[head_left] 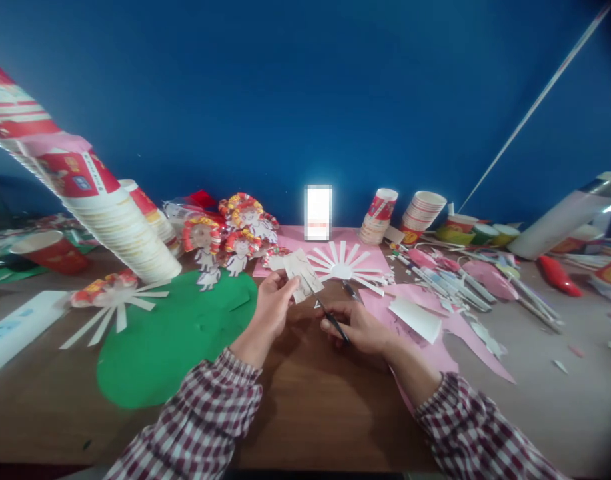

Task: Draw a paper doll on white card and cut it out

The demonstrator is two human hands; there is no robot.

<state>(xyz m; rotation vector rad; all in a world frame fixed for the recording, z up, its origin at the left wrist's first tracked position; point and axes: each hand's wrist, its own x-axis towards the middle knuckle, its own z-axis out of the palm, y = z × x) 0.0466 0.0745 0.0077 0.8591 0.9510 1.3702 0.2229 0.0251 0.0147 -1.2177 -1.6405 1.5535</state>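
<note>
Near the middle of the table, my left hand [275, 300] pinches a small piece of pale paper [301, 270] with faint drawn lines. To its right, my right hand [354, 325] is closed around the dark handles of scissors [338, 328], whose blades point up and left at the paper's lower right edge. A white paper piece cut into spread strips [341, 270] lies just beyond both hands on a pink sheet [280, 243]. Left of my left hand, a green rounded sheet [170, 353] lies flat.
Stacked paper cups [120, 227] lean at left beside decorated paper figures [205, 243]. More cup stacks [424, 212] stand at the back right. Pens [458, 287], a red tube [559, 275] and pink scraps [478, 347] lie at right. A bright phone-like screen [318, 212] faces me.
</note>
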